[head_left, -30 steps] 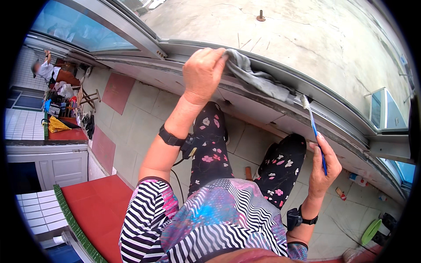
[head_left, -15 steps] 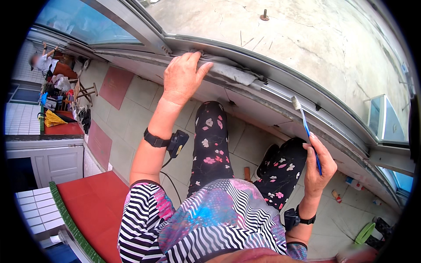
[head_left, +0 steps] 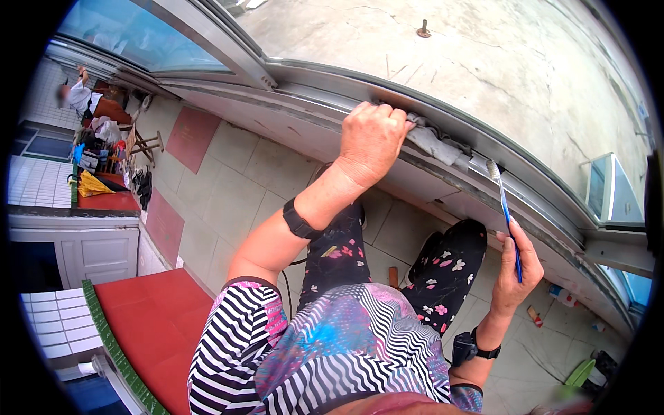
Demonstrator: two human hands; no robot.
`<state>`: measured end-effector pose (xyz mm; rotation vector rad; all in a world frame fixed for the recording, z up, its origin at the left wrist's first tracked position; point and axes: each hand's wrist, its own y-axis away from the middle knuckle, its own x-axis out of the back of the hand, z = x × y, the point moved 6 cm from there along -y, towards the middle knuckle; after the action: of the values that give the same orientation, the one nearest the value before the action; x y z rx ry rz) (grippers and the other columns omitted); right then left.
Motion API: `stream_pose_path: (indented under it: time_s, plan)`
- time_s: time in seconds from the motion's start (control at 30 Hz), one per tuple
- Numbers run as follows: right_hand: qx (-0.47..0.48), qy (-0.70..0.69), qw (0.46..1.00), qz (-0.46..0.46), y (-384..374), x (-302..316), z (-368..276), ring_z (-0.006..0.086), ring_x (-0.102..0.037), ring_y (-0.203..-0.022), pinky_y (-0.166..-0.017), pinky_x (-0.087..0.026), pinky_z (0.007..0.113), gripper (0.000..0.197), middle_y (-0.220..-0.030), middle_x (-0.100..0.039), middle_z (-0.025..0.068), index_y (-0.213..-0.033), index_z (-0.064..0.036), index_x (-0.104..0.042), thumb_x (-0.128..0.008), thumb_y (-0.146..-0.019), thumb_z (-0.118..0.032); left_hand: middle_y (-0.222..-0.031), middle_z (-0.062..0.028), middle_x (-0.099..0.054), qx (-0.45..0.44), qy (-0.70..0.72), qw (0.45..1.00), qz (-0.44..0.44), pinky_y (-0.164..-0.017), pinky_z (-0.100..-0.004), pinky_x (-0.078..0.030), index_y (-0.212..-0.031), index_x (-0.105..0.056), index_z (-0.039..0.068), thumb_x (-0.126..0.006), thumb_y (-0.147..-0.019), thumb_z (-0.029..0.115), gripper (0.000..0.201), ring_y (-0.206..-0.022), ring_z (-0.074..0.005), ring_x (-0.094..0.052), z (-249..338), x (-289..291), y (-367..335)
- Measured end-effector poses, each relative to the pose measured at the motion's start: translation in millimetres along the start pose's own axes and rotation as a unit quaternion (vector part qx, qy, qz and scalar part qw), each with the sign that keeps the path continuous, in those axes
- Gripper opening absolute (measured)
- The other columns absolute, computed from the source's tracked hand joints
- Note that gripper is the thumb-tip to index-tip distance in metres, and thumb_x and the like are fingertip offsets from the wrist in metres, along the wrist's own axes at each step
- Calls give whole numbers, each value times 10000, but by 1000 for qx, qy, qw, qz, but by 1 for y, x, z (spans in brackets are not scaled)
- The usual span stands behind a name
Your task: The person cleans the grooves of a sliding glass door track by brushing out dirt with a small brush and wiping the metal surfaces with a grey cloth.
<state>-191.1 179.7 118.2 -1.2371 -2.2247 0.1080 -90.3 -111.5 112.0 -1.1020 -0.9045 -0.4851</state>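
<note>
A crumpled grey cloth lies along the metal window track. My left hand is closed on the cloth's left end, knuckles up, pressed down at the track. To the right, my right hand grips a blue toothbrush by its handle. The brush points up and away, and its worn pale bristles are over the track, just right of the cloth. Whether the bristles touch the metal I cannot tell.
Beyond the frame lies a concrete surface with a rusty bolt standing up. Far left, another person reaches up near a wooden folding stool. A red-topped ledge is at lower left; a green basin sits at lower right.
My left hand has slid right along the track and closed its fingers, with the cloth shifted right as well. My right hand and the toothbrush have moved slightly right and down.
</note>
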Motion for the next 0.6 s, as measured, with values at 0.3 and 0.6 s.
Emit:
stream_pose_path:
  time_s: [0.3, 0.6]
  plan:
    - [-37, 15, 997, 72, 12, 48, 21, 183, -722, -908, -841, -554, 278, 277, -1151, -726, 176, -1232, 53, -676, -577, -974, 30, -655, -55, -574, -104, 49, 993, 16, -727, -355, -508, -712, -595, 90, -795, -732, 241, 251, -673, -233, -619, 106, -31, -6]
    - [-41, 21, 991, 129, 24, 67, 33, 162, -701, -873, -799, -569, 292, 275, -1123, -731, 157, -1239, 53, -670, -551, -996, 3, -637, -61, -580, -128, 175, 976, 4, -707, -340, -499, -709, -588, 78, -771, -769, 217, 238, -649, -230, -627, 156, -45, -16]
